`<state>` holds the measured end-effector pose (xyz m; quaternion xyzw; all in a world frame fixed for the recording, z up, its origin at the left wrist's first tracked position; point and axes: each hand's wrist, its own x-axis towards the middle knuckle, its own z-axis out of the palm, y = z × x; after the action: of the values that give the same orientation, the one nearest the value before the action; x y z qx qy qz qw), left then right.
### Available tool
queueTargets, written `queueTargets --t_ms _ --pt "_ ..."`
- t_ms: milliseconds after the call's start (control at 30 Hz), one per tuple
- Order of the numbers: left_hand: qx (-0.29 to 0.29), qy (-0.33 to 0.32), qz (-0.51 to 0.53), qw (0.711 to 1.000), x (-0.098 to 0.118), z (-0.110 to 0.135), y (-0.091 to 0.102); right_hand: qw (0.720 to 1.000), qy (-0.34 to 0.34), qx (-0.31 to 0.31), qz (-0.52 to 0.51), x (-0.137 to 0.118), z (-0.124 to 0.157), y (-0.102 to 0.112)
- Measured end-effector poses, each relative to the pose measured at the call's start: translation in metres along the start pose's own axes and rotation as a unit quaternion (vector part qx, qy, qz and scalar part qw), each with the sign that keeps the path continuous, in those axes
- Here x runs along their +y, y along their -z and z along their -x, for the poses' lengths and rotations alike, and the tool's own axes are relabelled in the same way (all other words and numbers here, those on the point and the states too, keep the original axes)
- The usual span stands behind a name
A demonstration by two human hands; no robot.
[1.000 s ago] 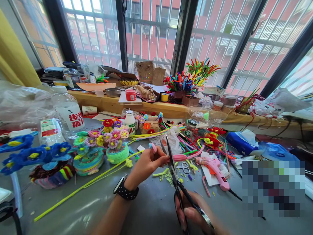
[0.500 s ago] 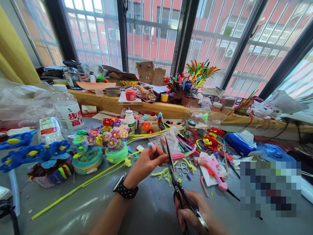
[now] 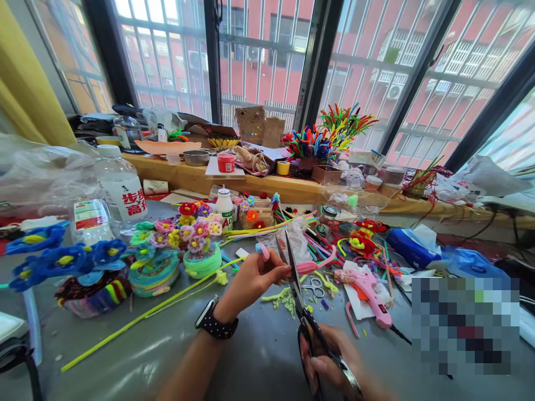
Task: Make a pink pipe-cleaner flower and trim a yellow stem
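Note:
My left hand (image 3: pixel 251 278), with a dark watch on its wrist, pinches a pink pipe cleaner (image 3: pixel 320 263) that runs off to the right. My right hand (image 3: pixel 330 365) grips the black handles of a pair of scissors (image 3: pixel 298 295) at the bottom edge. The blades point up and away, slightly parted, with the pipe cleaner between them just beside my left fingertips. Green fuzzy scraps (image 3: pixel 284 298) lie on the grey table (image 3: pixel 259 356) under the blades.
A pink glue gun (image 3: pixel 368 289), small silver scissors (image 3: pixel 314 288) and loose pipe cleaners lie to the right. Pipe-cleaner flower pieces (image 3: pixel 196 245), blue flowers (image 3: pixel 62 259) and water bottles (image 3: pixel 121 189) stand left. A long green stem (image 3: pixel 137 320) crosses the table. A cluttered wooden sill (image 3: pixel 276 186) runs behind.
The scissor blades have drawn closer together around the pink pipe cleaner. Both hands stay in nearly the same place; the camera shifted slightly.

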<state>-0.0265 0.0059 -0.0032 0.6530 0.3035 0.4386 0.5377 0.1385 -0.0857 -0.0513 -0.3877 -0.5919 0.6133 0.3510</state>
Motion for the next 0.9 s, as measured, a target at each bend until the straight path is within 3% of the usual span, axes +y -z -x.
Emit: queueTargets --t_ms 167,300,567,733,833,900 --pt "0.012 0.006 0.008 1.0 0.0 -0.001 -0.001 0.995 -0.012 0.076 0.058 -0.008 -0.004 0.0" --pt "0.032 0.01 0.027 0.999 0.001 -0.002 -0.001 0.992 0.001 0.099 0.076 -0.011 -0.005 0.002" --pt "0.221 0.009 0.027 0.975 -0.006 -0.006 0.013 0.98 -0.049 0.116 0.155 -0.011 0.007 0.014" --pt "0.268 0.012 0.016 0.963 -0.009 -0.007 0.016 0.95 -0.061 0.096 0.292 -0.013 0.027 0.032" --pt "0.269 0.021 0.013 0.963 -0.01 -0.008 0.017 0.928 -0.028 0.098 0.358 -0.009 0.037 0.04" --pt "0.267 0.023 0.007 0.963 -0.011 -0.009 0.018 0.907 -0.041 0.082 0.411 -0.007 0.039 0.041"
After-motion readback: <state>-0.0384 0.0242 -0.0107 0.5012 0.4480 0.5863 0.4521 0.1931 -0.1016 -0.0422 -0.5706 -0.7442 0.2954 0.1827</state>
